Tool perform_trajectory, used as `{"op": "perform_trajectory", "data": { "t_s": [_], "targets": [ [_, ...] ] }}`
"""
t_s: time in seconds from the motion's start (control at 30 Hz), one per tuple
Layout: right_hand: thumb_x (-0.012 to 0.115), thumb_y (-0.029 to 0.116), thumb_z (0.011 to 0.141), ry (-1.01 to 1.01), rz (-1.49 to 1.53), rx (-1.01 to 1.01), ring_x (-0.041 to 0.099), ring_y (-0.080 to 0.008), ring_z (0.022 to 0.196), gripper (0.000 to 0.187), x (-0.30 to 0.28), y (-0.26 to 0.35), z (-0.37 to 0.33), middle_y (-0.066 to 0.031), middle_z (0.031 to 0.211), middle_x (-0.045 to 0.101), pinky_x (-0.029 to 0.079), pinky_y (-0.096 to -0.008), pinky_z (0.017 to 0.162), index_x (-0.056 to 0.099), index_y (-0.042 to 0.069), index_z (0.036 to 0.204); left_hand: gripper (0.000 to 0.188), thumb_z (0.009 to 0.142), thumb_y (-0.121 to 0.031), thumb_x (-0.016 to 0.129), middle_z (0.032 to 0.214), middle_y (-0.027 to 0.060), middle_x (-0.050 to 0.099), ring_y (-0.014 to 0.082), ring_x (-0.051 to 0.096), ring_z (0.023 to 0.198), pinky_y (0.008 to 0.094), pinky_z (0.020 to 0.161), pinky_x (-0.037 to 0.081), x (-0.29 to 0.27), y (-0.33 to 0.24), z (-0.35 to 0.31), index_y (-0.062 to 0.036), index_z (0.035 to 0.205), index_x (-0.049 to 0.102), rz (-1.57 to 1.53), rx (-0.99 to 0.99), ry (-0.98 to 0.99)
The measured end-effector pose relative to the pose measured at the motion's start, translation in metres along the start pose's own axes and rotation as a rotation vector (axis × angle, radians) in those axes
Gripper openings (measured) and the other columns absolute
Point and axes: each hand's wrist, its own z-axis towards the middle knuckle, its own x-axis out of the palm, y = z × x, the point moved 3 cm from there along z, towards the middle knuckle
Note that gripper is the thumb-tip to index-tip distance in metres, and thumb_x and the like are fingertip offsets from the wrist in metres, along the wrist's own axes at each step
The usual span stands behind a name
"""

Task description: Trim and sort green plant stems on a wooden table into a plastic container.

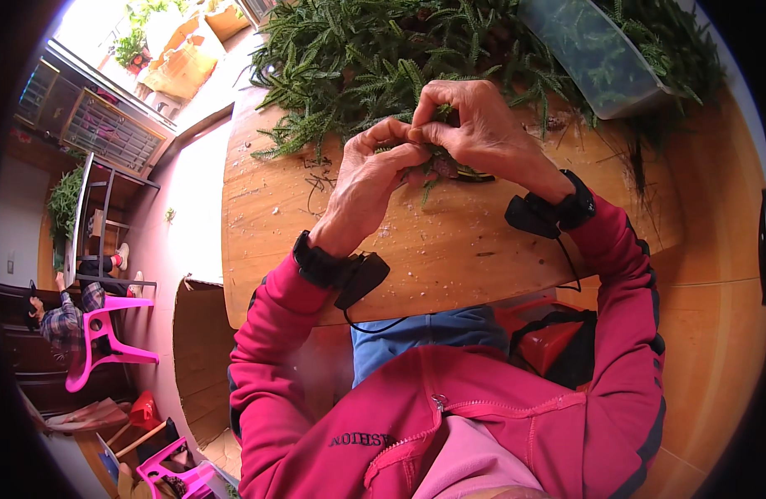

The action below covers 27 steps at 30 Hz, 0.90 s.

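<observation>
My left hand [360, 185] and my right hand [481, 131] meet over the wooden table [416, 258], thumbs and fingertips pinched together. Just under the joined fingers shows a green artificial pine sprig [429, 190] with a small brown pine cone [444, 165]. Both hands seem closed on this sprig, though the exact pinch point is covered by the fingers. A thin dark curved piece [476, 177] pokes out beneath my right hand. Right behind the hands lies a big heap of green artificial pine sprigs [350, 71].
On the heap's right side rests a translucent plastic bin [603, 62], tilted. Bits of debris and dark strands [637, 162] lie on the tabletop. An open cardboard box [202, 358] stands left of the table. Farther left, a person [65, 320] sits by a pink plastic stool [108, 341].
</observation>
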Motion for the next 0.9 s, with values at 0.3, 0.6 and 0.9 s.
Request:
{"op": "perform_trajectory", "data": {
  "t_s": [0.3, 0.6, 0.9],
  "targets": [
    [0.065, -0.004, 0.077, -0.022, -0.058, -0.142, 0.061, -0.0145, 0.072, 0.005, 0.0, 0.002, 0.0, -0.0087, 0.076, 0.064, 0.047, -0.0288, 0.063, 0.06, -0.001, 0.078, 0.007, 0.085, -0.003, 0.065, 0.085, 0.0013, 0.064, 0.0073, 0.059, 0.073, 0.0195, 0.064, 0.048, 0.002, 0.004, 0.001, -0.004, 0.092, 0.064, 0.024, 0.066, -0.044],
    [0.064, -0.005, 0.079, -0.053, 0.02, -0.075, 0.058, -0.0116, 0.074, 0.006, -0.003, 0.001, 0.002, -0.0072, 0.075, 0.061, 0.046, -0.0254, 0.065, 0.06, -0.002, 0.08, 0.01, 0.086, -0.001, 0.065, 0.085, 0.003, 0.065, 0.0078, 0.061, 0.076, 0.0196, 0.065, 0.049, -0.004, 0.001, -0.003, -0.0026, 0.095, 0.066, -0.087, 0.007, -0.144],
    [0.065, -0.004, 0.079, 0.108, -0.092, -0.178, 0.059, -0.016, 0.075, 0.009, -0.008, -0.005, 0.005, -0.0076, 0.083, 0.06, 0.047, -0.0267, 0.066, 0.061, -0.002, 0.087, 0.006, 0.082, 0.0, 0.067, 0.079, 0.0021, 0.066, 0.0066, 0.057, 0.067, 0.0188, 0.062, 0.046, -0.009, 0.006, 0.002, -0.0013, 0.088, 0.068, -0.177, 0.089, -0.103]
  ]
}}
